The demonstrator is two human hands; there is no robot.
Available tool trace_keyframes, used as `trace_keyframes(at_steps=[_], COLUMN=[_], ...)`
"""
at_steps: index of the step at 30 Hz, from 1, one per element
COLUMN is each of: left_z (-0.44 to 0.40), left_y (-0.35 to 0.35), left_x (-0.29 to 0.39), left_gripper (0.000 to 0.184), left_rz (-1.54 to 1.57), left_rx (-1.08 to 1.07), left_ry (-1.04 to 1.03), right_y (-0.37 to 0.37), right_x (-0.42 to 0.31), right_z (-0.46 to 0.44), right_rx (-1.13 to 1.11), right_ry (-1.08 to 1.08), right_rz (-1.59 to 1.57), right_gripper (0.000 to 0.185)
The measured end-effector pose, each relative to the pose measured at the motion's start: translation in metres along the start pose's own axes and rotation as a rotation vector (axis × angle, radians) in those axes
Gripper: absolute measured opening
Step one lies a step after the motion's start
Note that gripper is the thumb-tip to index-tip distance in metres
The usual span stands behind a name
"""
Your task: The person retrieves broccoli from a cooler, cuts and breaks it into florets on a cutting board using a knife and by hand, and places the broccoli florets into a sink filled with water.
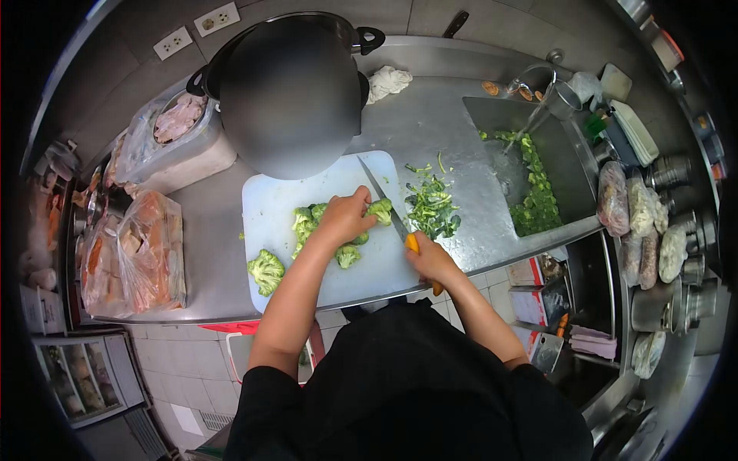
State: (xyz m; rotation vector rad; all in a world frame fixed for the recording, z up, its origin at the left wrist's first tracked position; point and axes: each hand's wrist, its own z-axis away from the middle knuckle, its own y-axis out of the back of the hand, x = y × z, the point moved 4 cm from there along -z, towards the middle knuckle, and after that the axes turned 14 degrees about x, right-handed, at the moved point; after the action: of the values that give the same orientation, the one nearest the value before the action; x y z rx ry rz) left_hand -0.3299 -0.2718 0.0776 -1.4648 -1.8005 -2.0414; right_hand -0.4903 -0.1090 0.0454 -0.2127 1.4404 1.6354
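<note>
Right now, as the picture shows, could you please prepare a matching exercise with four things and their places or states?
1. Knife
2. Trimmings
3. Cloth
4. Board

A. White and crumpled
B. Under the left hand
C. Held in the right hand
D. Between the board and the sink

Pairs: 1-C, 2-D, 3-A, 4-B.

Passable left of cutting board (265, 215), over bare counter (214, 250), as far as bagged food (157, 253). Roomy also beyond trimmings (432, 203), between pot (292, 100) and sink (492, 115), short of white cloth (388, 83). Blocked at board's far side by pot. Crowded mid-board by left hand (347, 219) on broccoli (379, 210). Barred on the right by knife (399, 224), slanting across board from right hand (432, 261) toward far edge, then by trimmings scattered just beside.
</note>
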Motion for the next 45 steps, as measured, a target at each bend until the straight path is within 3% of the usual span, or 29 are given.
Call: trace_keyframes(at_steps=[4, 6, 10, 12, 24, 45], left_z=[-0.002, -0.002, -0.003, 0.0, 0.008, 0.01], left_y=[0.002, -0.007, -0.015, -0.013, -0.015, -0.019], left_x=[-0.016, -0.02, -0.018, -0.015, 0.005, -0.011], left_gripper=[0.028, 0.026, 0.026, 0.024, 0.025, 0.023], left_rz=[-0.053, -0.073, -0.122, -0.098, -0.076, -0.03], left_rx=[-0.025, 0.023, 0.094, 0.109, 0.256, 0.222], left_ry=[0.027, 0.019, 0.008, 0.112, 0.098, 0.115], right_y=[0.004, 0.004, 0.018, 0.023, 0.011, -0.022], right_x=[-0.006, -0.001, -0.008, -0.015, -0.008, -0.02], right_z=[0.008, 0.006, 0.017, 0.015, -0.029, -0.063], right_rx=[-0.076, 0.069, 0.111, 0.149, 0.009, -0.167], right_ry=[-0.112, 0.053, 0.066, 0.269, 0.452, 0.32], right_rz=[-0.051, 0.061, 0.088, 0.06, 0.014, 0.099], right_gripper=[0.047, 0.045, 0.044, 0.043, 0.033, 0.036])
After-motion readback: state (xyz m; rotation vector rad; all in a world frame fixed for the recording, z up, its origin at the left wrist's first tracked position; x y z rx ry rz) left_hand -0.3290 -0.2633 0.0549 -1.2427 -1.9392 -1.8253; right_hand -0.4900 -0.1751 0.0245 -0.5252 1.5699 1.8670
